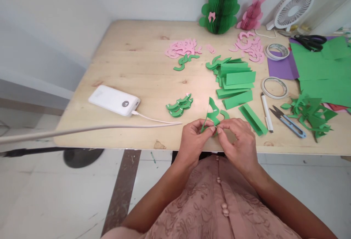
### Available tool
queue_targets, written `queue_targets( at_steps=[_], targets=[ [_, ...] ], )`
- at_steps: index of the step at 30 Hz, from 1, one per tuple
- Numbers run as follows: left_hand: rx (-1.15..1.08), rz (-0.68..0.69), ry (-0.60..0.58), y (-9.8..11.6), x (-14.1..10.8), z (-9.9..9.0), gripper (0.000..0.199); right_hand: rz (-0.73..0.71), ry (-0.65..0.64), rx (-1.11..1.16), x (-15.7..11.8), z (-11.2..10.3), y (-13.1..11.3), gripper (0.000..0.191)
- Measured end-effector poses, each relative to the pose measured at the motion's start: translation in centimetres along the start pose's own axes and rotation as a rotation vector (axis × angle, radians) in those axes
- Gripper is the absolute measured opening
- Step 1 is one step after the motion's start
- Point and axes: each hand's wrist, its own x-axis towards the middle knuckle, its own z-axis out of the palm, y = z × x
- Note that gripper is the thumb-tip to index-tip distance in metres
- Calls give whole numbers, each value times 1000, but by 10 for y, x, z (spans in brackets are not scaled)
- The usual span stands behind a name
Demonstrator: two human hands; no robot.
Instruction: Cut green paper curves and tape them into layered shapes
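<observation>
A wavy green paper cutout [214, 114] with small white tape bits is held at the table's front edge. My left hand [195, 138] pinches it from the left, thumb and finger closed. From the other side my right hand [239, 136] is also closed, its fingertips meeting the cutout beside a tiny pale bit. What that bit is, I cannot make out. Just beyond the right fingers lies a curved green piece [225, 114]. To the left is a small pile of green curved cutouts [179, 105] with white strips. A folded green paper strip [252, 119] rests beside my right hand.
Folded green papers [237, 78], pink cutouts [182, 48], a pen [267, 113], blue snips [287, 122], tape rolls [275, 96] and green scraps [312, 114] lie around. A power bank [113, 100] with its cable is left. Behind stand paper rabbits [222, 8] and a fan [294, 10].
</observation>
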Motion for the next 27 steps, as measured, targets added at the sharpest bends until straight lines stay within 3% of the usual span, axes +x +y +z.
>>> queue_targets(
  at_steps=[12, 27],
  targets=[
    [15, 8, 79, -5, 0, 2, 11, 156, -56, 212, -3, -3, -2, 13],
    [22, 38, 111, -6, 0, 3, 7, 202, -58, 212, -4, -2, -1, 16]
  ],
)
